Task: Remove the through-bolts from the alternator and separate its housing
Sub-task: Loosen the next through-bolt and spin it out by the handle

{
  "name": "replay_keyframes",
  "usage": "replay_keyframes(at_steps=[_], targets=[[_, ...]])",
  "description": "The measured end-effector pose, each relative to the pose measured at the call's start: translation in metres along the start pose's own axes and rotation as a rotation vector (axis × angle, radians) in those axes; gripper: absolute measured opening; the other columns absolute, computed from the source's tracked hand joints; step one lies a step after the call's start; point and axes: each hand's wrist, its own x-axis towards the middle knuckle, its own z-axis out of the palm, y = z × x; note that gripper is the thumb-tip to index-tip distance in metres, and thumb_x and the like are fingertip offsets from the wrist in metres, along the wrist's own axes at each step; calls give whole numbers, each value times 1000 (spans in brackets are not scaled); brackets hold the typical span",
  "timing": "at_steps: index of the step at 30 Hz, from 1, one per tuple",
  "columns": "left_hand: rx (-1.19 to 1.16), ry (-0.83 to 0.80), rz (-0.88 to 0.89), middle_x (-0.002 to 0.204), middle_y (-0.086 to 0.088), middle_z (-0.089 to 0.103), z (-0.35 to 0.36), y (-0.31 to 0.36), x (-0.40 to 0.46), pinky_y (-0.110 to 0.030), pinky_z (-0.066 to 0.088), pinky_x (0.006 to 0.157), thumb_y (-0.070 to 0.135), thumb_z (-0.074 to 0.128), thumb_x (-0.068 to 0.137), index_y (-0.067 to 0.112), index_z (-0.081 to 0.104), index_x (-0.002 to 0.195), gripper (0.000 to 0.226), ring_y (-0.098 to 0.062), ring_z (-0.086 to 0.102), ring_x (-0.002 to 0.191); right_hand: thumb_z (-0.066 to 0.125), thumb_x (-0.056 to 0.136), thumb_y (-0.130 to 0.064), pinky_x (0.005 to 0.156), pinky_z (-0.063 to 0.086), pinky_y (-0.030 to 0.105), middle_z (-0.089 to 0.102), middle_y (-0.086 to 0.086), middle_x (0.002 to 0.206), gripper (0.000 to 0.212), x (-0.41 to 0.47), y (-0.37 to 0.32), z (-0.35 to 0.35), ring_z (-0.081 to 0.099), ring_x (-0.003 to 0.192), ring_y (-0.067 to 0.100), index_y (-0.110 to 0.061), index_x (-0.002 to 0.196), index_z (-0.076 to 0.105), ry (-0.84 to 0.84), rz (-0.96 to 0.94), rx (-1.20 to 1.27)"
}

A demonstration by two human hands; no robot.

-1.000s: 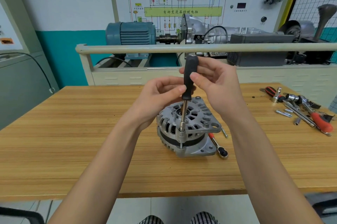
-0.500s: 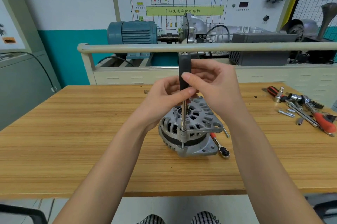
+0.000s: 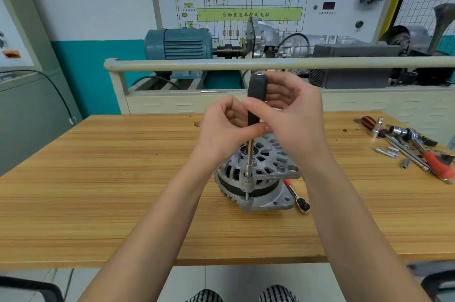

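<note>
A silver alternator (image 3: 264, 180) stands upright on the wooden table (image 3: 123, 178). A nut driver with a black handle (image 3: 256, 91) stands vertically on a through-bolt (image 3: 247, 178) at the alternator's front rim. My left hand (image 3: 226, 127) pinches the lower end of the handle with thumb and fingers. My right hand (image 3: 293, 114) grips the upper handle, fingers curled round it. The driver's steel shaft (image 3: 250, 154) runs down to the socket on the bolt head.
A ratchet wrench with a red grip (image 3: 296, 197) lies right beside the alternator. Sockets, pliers and other tools (image 3: 413, 146) are scattered at the table's right end. A rail (image 3: 246, 64) and a training rig with a blue motor (image 3: 178, 43) stand behind the table.
Both hands have turned on the driver handle and shifted their grip; the handle now stands more upright. The alternator has stayed in place.
</note>
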Motion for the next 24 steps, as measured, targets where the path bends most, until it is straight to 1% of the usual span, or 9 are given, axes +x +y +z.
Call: replay_keyframes(at_steps=[3, 6, 9, 12, 14, 17, 19, 21, 24], targets=[[-108, -171, -70, 89, -13, 73, -7, 2, 0, -30, 57, 80, 15, 75, 77, 0, 66, 105, 33, -15, 69, 82, 71, 81, 1, 86, 54, 26, 72, -1, 97, 36, 1, -1, -3, 68, 95, 10, -8, 115, 63, -74, 14, 55], [-292, -350, -152, 105, -16, 72, -17, -2, -1, -40, 52, 96, 18, 61, 84, 0, 64, 116, 36, -25, 69, 101, 57, 89, 7, 94, 52, 43, 70, 0, 105, 33, 1, -1, -6, 66, 105, 15, -13, 115, 59, -161, 37, 97], [-338, -309, -158, 95, -11, 75, -19, -4, 1, -33, 55, 89, 13, 63, 79, 3, 67, 106, 30, -21, 71, 92, 50, 94, 4, 98, 48, 48, 67, 2, 117, 33, 2, 1, -7, 61, 115, 15, -16, 120, 56, -220, 55, 88], [-264, -201, -108, 82, -7, 75, -16, -4, 2, -27, 57, 77, 14, 73, 66, 4, 69, 93, 30, -18, 72, 79, 62, 91, -9, 96, 51, 33, 64, -1, 121, 38, 2, 1, -6, 59, 116, 11, -11, 129, 55, -218, 78, 87], [-191, -116, -76, 80, -7, 73, -13, -4, 2, -26, 58, 74, 15, 79, 57, 2, 66, 90, 38, -18, 70, 75, 75, 81, -18, 85, 54, 28, 67, -5, 113, 45, 0, 3, -3, 62, 107, 9, -16, 123, 59, -142, 55, 41], [-116, -70, -48, 83, -15, 70, -8, -2, 2, -28, 58, 74, 10, 83, 59, 2, 64, 92, 39, -19, 66, 74, 82, 73, -18, 74, 56, 25, 70, -9, 90, 33, -2, 6, 1, 68, 87, 7, -22, 101, 65, -23, 12, 20], [-95, -107, -57, 93, -22, 70, -9, -1, 1, -33, 56, 80, 6, 80, 71, 1, 65, 101, 34, -22, 66, 81, 79, 77, -14, 79, 56, 27, 71, -8, 91, 30, -3, 6, 2, 68, 89, 7, -19, 104, 67, -29, 12, 15], [-170, -220, -106, 102, -21, 71, -14, -2, 0, -36, 56, 89, 6, 69, 83, 1, 65, 110, 28, -26, 69, 94, 71, 84, -8, 90, 54, 35, 71, -5, 99, 30, -2, 6, -1, 67, 99, 9, -16, 112, 65, -80, 26, 1], [-291, -330, -164, 103, -17, 72, -19, -4, -1, -39, 53, 95, 7, 61, 86, 1, 65, 114, 29, -27, 69, 99, 56, 93, 0, 97, 51, 45, 69, 1, 111, 30, -1, 5, -5, 64, 109, 15, -17, 117, 59, -201, 55, 42]])
